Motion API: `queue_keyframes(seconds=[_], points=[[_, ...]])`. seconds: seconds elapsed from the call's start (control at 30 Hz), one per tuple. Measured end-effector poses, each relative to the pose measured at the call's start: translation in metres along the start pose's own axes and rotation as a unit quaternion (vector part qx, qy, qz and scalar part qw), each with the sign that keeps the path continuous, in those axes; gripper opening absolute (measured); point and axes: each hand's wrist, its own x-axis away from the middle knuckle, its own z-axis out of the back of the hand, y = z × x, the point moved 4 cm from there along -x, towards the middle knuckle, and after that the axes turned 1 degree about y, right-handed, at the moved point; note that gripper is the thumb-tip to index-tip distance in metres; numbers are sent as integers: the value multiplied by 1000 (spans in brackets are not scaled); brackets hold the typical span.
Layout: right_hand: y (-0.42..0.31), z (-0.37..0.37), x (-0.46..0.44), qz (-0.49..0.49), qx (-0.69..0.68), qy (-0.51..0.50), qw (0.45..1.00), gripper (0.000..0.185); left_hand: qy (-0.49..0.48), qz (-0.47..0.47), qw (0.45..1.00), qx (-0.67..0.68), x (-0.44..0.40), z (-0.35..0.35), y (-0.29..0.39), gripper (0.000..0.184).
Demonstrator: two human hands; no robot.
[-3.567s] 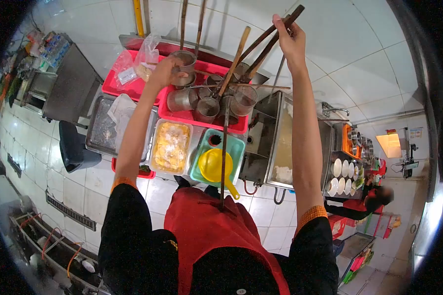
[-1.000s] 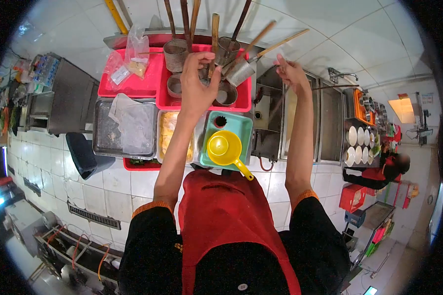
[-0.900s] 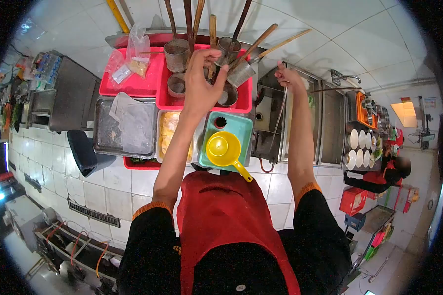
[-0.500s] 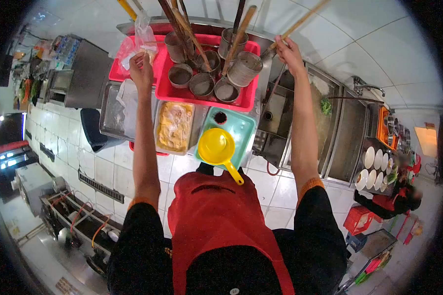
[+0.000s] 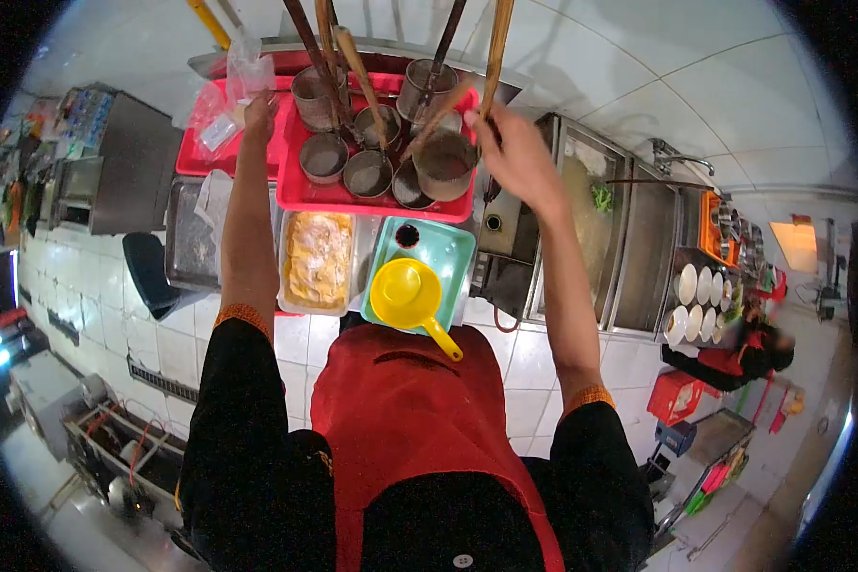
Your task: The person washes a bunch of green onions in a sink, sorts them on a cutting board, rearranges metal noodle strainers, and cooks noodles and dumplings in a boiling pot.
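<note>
My right hand (image 5: 520,157) is closed round the wooden handle of a noodle strainer (image 5: 446,170), a deep metal basket at the right end of a red tray (image 5: 377,198). Several more metal strainers (image 5: 368,174) with long handles stand crowded in that tray. My left hand (image 5: 260,112) is over the tray's left side, beside a clear plastic bag (image 5: 250,65). Its fingers look closed, and what they hold is hidden. Nearer my red apron lie a container of floury yellow pieces (image 5: 318,257) and a yellow dipper (image 5: 407,294) on a turquoise tray (image 5: 456,276).
A small dark-filled cup (image 5: 407,235) stands in the turquoise tray. At left is a metal tray (image 5: 189,243) with white paper. Sink-like metal basins (image 5: 629,248) and a tap (image 5: 682,157) are at right. White plates (image 5: 696,300) and another person (image 5: 748,348) are farther right.
My right hand has moved left, bringing the strainer's handle from a rightward slant to nearly upright; its basket is lower in the tray. My left hand has shifted slightly left. The whole view has shifted.
</note>
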Motion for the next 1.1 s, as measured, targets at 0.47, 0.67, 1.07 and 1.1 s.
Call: queue_keyframes(seconds=[0.47,0.67,1.07,1.1], points=[[-5,-54,30,-162,-117,5,980,20,-97,-13,995,-9,17,-49,3,21],[-4,3,2,-123,-198,-110,966,55,-55,-292,900,-319,9,-55,35,31],[244,-97,-78,-366,-440,60,818,48,-207,-308,892,-258,94,-180,154,34],[257,-109,-85,-325,-416,115,841,43,-222,-348,879,-237,84,-185,152,33]])
